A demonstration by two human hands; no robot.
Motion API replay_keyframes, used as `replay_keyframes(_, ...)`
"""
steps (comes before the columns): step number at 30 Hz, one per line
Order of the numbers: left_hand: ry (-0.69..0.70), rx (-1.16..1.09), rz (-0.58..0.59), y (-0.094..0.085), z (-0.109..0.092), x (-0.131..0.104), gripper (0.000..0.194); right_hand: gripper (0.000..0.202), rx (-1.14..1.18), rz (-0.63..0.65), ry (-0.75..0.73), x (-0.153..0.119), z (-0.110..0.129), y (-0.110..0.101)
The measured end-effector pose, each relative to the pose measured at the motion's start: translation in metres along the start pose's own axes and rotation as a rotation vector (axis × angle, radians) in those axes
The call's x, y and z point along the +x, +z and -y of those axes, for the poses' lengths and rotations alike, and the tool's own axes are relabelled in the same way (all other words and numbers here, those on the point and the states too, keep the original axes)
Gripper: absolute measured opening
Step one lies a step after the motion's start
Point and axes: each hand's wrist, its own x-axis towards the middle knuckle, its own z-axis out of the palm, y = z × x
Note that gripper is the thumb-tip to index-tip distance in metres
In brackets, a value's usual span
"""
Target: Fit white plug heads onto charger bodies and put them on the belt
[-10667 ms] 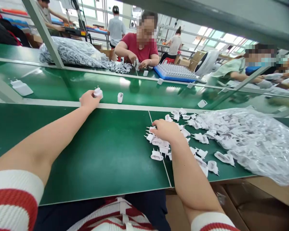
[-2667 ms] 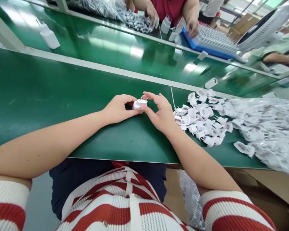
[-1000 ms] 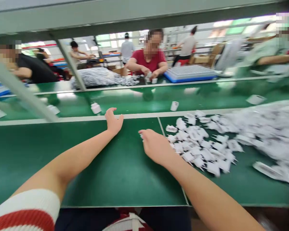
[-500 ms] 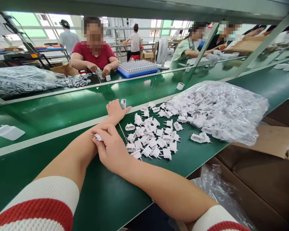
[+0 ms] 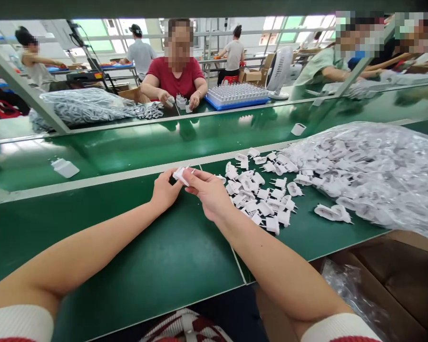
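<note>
Both hands meet over the near green bench. My left hand (image 5: pixel 164 191) is closed around a small white charger housing (image 5: pixel 179 175). From the right, my right hand (image 5: pixel 214 192) pinches a white plug cap at the housing's end; thin pins stick out by the fingertips, and the fingers cover most of the cap. Just beyond my right hand lies a loose heap of white plug caps (image 5: pixel 249 190) with metal pins. A clear plastic bag (image 5: pixel 371 166) full of the same caps spills towards that heap.
On the green belt (image 5: pixel 146 152) lie a charger with pins (image 5: pixel 64 168) at left and an open housing (image 5: pixel 298 129) at right. Across it, a person in red (image 5: pixel 178 76) handles white parts beside a blue tray (image 5: pixel 235 102) and a bag of grey parts (image 5: pixel 89 109).
My left hand has drawn back from the belt with the white housing. My right hand has brought its plug cap up against it. The view has swung left.
</note>
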Motion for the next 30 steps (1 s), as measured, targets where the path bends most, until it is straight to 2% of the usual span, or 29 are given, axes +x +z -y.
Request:
replay_keyframes(4, -0.031, -0.024, 0.036, -0.041, 0.005, -0.059, 0.036, 0.046, -0.086, 0.054, -0.048, 0.000, -0.011, 0.000)
replay_keyframes(8, 0.025, -0.056, 0.177, -0.057, 0.002, -0.090, 0.035, 0.033, -0.408, 0.092, -0.225, 0.001, -0.020, -0.001)
replay_keyframes(11, -0.001, -0.097, 0.159, -0.060, 0.003, -0.093, 0.047, 0.034, -0.471, 0.169, -0.208, -0.002, -0.019, 0.000)
replay_keyframes(14, 0.001, -0.109, 0.194, -0.061, 0.005, -0.090, 0.041, 0.040, -0.316, 0.235, -0.100, -0.004, -0.015, 0.002)
replay_keyframes(17, 0.050, -0.099, 0.233, -0.061, 0.007, -0.088, 0.032, 0.043, -0.186, 0.220, 0.045, -0.003, -0.014, 0.003)
replay_keyframes(21, 0.067, -0.112, 0.216, -0.062, 0.008, -0.087, 0.033, 0.048, -0.093, 0.163, 0.202, 0.002, -0.015, 0.001)
replay_keyframes(26, 0.071, -0.112, 0.230, -0.061, 0.009, -0.086, 0.034, 0.043, -0.111, 0.206, 0.213, 0.001, -0.017, -0.003)
replay_keyframes(30, 0.098, -0.115, 0.245, -0.060, 0.011, -0.085, 0.033, 0.048, -0.284, 0.274, 0.131, -0.005, -0.017, -0.001)
